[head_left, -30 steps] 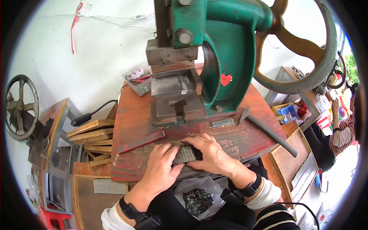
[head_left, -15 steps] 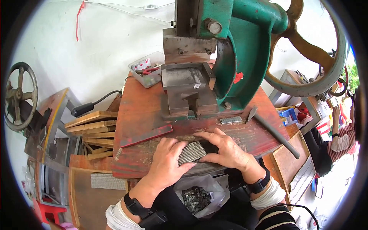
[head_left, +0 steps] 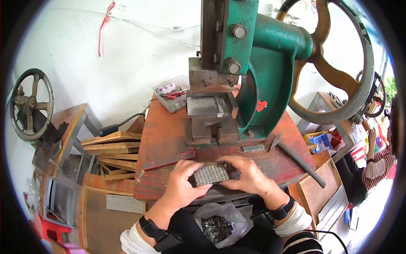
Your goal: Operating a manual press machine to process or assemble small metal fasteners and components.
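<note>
Between my hands, over the front edge of the red-brown wooden table (head_left: 165,127), is a grey metal block (head_left: 211,174) with a ridged, grid-like face. My left hand (head_left: 182,183) grips its left side, thumb at the lower edge and fingers at the upper corner, slightly blurred. My right hand (head_left: 248,174) is closed round its right end, where a dark part shows under the fingers. Behind them stands a green hand press (head_left: 272,84) with a steel die (head_left: 215,127) on its base. A short ridged metal strip (head_left: 253,148) lies in front of the press.
A hammer (head_left: 298,165) lies at the table's right, a dark red bar (head_left: 169,160) at its left. A plastic box of tools (head_left: 172,106) stands at the back. Below my hands is a bag of metal pieces (head_left: 216,228). Stacked wooden trays (head_left: 112,148) are left; a person (head_left: 376,167) sits right.
The view has shifted, so the press and table appear lower. The ridged block now shows more of its face, and my left fingers have moved along its upper edge.
</note>
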The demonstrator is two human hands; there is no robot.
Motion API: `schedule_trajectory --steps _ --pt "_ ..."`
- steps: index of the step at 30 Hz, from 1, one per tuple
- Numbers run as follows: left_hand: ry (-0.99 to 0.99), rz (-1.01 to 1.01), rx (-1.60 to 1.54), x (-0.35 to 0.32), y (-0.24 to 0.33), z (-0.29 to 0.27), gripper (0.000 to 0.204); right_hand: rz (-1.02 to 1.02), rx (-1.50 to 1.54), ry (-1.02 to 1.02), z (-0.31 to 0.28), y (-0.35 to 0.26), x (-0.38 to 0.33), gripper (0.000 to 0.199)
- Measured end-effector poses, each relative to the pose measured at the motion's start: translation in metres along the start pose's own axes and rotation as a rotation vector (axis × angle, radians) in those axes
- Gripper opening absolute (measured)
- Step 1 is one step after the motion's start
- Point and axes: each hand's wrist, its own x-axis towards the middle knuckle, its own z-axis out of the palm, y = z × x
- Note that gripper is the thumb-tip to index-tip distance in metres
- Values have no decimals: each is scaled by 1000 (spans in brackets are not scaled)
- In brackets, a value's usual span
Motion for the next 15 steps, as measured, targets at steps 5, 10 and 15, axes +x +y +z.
schedule_trajectory --steps 5,10,15 --pt "196 -1 -301 70 7 -15 54 181 80 130 -45 -35 49 64" --pt "235 -93 -370 137 -38 -3 54 227 96 239 -59 -13 106 61" --pt "308 160 113 163 -64 3 48 66 -614 555 -40 5 113 36"
